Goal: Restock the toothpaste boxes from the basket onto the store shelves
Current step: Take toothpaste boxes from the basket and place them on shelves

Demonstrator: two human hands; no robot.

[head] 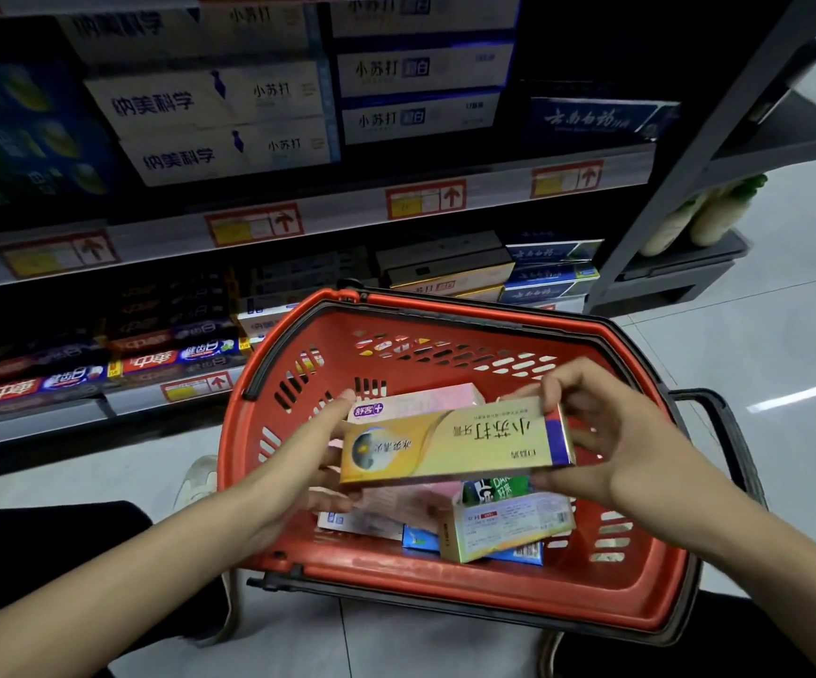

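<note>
A yellow-gold toothpaste box (pixel 450 445) is held flat above the red basket (pixel 445 587), its print upside down to me. My left hand (pixel 308 462) grips its left end, thumb on top. My right hand (pixel 606 433) pinches its right end with curled fingers. Below it in the basket lie a pink box (pixel 420 398), a pale green-gold box (pixel 503 526), a green box (pixel 494 486) and blue ones, partly hidden. The store shelves (pixel 327 208) stand just behind the basket, stocked with toothpaste boxes.
White and blue boxes (pixel 220 110) fill the upper shelf, with a dark gap at its right around a lone blue box (pixel 591 117). Red and dark boxes (pixel 151 354) line the lower shelf. Another rack with white bottles (pixel 699 212) stands right. The basket's black handle (pixel 724 433) hangs outward.
</note>
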